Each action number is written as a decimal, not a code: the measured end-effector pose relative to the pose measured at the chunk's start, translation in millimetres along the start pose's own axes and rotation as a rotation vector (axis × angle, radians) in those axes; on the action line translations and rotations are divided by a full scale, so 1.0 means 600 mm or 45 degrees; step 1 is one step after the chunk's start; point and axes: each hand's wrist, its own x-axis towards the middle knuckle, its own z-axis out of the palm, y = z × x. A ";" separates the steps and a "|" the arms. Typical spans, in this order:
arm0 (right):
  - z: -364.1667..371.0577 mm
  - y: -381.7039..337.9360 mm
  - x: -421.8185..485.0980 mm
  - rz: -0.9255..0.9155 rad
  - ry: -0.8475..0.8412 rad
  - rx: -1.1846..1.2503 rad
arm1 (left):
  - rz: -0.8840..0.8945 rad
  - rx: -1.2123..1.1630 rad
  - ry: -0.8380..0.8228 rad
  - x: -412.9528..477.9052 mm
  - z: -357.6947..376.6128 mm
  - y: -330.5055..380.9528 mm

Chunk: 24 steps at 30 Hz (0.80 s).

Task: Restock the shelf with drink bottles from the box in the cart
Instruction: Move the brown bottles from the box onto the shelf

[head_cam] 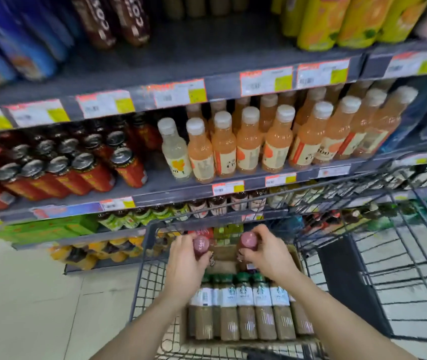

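The grey metal shelf unit point(194, 50) fills the upper view. Its top board has a wide bare stretch between the dark brown labelled bottles point(118, 24) on the left and the tall yellow juice bottles point(337, 24) on the right. Judging by the similar lettering, that gap is probably where the present stock belongs. The board below looks well filled, with red cans point(82, 172) and pale orange drink bottles with white caps point(248, 141). In front stands the dark wire shopping cart point(145, 245), which holds the open brown cardboard box point(224, 255). The near half of the box is packed with a row of brown coffee bottles with green caps and white labels point(243, 307), none of them taken out yet. The far half shows bare cardboard, so part of the load seems to be gone already. Over that far end the left hand point(186, 258) has its fingers curled round a mauve-topped dark drink bottle point(201, 246). The right hand point(267, 253) grips a second mauve-topped bottle point(247, 241) the same way. Both bottles are at the level of the box and well apart from any shelf board. The task looks midway: this pair is still to be shelved and the whole coffee row is left.
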 end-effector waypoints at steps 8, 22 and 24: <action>-0.075 -0.186 -0.079 -0.119 0.113 0.140 | 0.038 -0.100 0.131 -0.022 -0.212 0.054; -0.186 -0.523 -0.184 -0.471 0.421 0.161 | 0.319 -0.311 0.437 -0.008 -0.579 0.104; -0.200 -0.566 -0.185 -0.513 0.460 0.184 | 0.344 -0.347 0.473 0.006 -0.620 0.116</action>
